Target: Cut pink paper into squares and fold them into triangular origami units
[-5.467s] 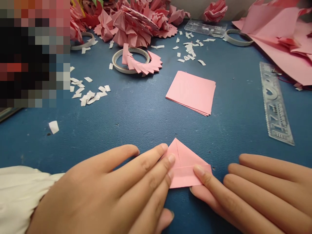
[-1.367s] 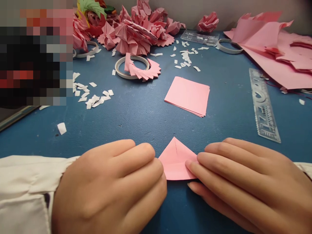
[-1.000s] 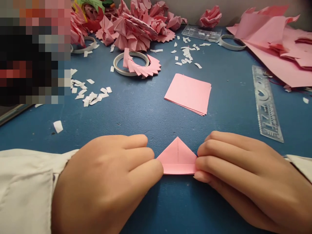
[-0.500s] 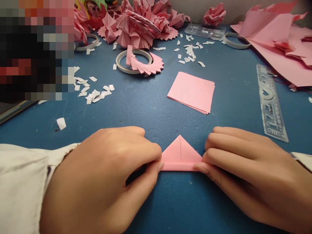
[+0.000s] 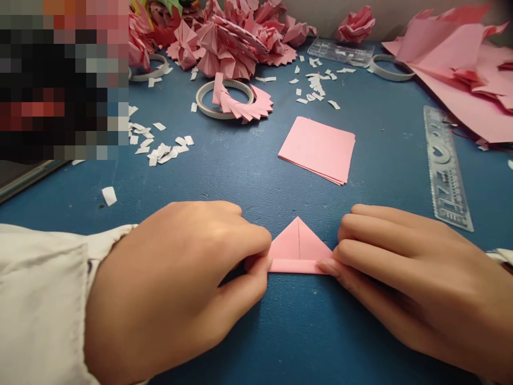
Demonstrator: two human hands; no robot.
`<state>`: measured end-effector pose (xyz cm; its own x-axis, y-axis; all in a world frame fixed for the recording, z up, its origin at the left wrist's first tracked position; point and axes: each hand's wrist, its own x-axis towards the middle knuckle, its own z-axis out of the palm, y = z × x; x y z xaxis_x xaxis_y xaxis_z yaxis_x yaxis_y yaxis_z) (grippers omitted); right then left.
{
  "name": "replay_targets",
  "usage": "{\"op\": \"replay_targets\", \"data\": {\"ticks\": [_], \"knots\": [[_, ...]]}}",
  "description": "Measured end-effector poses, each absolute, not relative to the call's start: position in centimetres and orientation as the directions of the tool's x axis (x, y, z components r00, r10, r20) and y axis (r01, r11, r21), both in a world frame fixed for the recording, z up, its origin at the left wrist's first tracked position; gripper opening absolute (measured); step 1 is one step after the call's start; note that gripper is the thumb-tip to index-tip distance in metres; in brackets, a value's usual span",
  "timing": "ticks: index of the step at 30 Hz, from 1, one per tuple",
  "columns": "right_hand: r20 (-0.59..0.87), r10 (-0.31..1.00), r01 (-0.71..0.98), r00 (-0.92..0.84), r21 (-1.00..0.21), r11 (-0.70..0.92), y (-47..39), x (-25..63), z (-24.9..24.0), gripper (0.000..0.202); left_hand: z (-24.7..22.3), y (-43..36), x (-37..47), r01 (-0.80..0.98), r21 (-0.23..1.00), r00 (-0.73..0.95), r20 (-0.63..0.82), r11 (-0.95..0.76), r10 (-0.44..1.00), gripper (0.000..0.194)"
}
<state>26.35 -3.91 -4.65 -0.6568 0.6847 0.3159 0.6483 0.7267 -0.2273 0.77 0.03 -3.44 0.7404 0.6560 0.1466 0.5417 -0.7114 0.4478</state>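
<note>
A small pink folded paper (image 5: pixel 300 247) lies on the blue tabletop between my hands. Its top comes to a triangular point with a crease down the middle, and a narrow strip is folded up along its lower edge. My left hand (image 5: pixel 188 278) pinches the left corner between thumb and forefinger. At the right corner, my right hand (image 5: pixel 404 278) pinches too, its thumb lying on the folded strip. The paper's two outer corners are hidden under my fingers. Beyond them sits a stack of pink paper squares (image 5: pixel 318 149).
A ring of interlocked pink folded pieces (image 5: pixel 256 104) leans on a tape roll (image 5: pixel 204 109). White paper scraps (image 5: pixel 162 152) are scattered about. A clear stencil ruler (image 5: pixel 449 171) lies at right. Pink paper flowers (image 5: pixel 228 45) and large pink sheets (image 5: pixel 449 59) fill the back.
The folded strip along the paper's lower edge now looks flatter. My left hand has shifted slightly right and up in view, and the whole scene has moved slightly.
</note>
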Motion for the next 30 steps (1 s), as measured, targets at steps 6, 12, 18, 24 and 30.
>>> {"op": "replay_targets", "data": {"ticks": [6, 12, 18, 24, 30], "knots": [[0.317, 0.677, 0.651, -0.664, -0.201, 0.732, -3.8, 26.2, -4.5, 0.039, -3.7, 0.2, 0.8, 0.552, 0.446, 0.743, 0.121, -0.705, 0.658, 0.030], [0.312, 0.670, 0.647, -0.674, -0.190, 0.739, -3.7, 26.2, -4.7, 0.038, -3.0, 1.0, 1.0, 0.511, 0.446, 0.782, 0.113, -0.735, 0.613, 0.030], [0.326, 0.681, 0.657, -0.656, -0.196, 0.728, -4.2, 26.2, -4.7, 0.036, -2.7, 1.5, 0.6, 0.520, 0.401, 0.784, 0.127, -0.754, 0.608, 0.027], [0.318, 0.680, 0.655, -0.661, -0.198, 0.729, -4.1, 26.1, -4.7, 0.036, -2.8, 2.1, 0.4, 0.567, 0.293, 0.766, 0.155, -0.770, 0.623, 0.025], [0.322, 0.689, 0.658, -0.650, -0.216, 0.722, -4.2, 26.1, -5.1, 0.035, -3.3, -0.4, 0.6, 0.569, 0.321, 0.605, 0.460, -0.757, 0.650, 0.035]]}}
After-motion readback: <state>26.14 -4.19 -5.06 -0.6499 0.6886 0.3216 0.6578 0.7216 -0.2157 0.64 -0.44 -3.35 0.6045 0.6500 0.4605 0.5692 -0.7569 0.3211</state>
